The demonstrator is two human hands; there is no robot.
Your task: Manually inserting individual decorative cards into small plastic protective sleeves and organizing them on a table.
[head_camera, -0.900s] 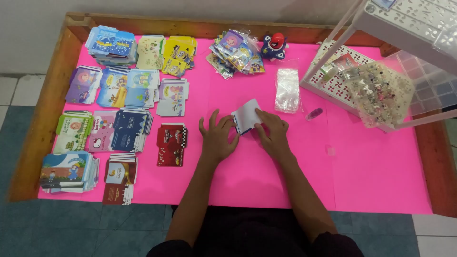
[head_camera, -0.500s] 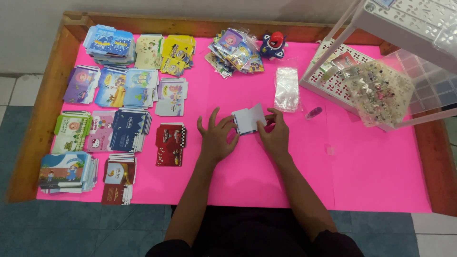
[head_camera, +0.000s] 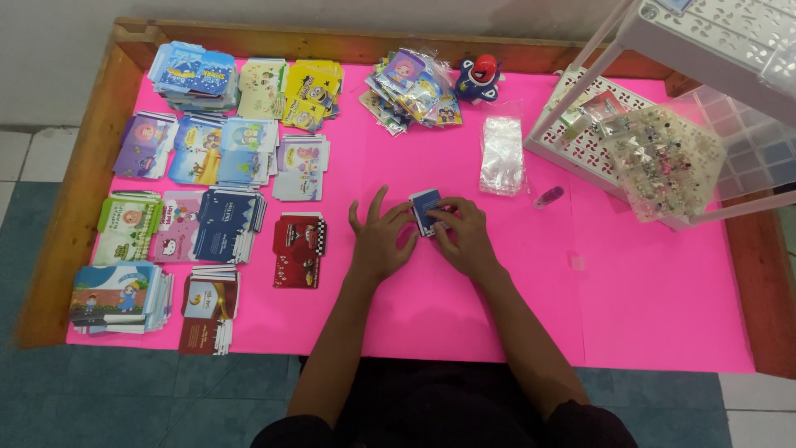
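Both hands are pinching the small blue-and-white folded card packet at table centre: left hand steadying, right hand fingers narrow. Packet risks slipping toward the clear plastic sleeves at one o'clock.

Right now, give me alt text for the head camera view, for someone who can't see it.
Two hands, left hand and right hand, hold a small blue card packet over a pink table cover. Stacks of colourful printed cards lie to the left; clear plastic sleeves and a white basket lie to the right.
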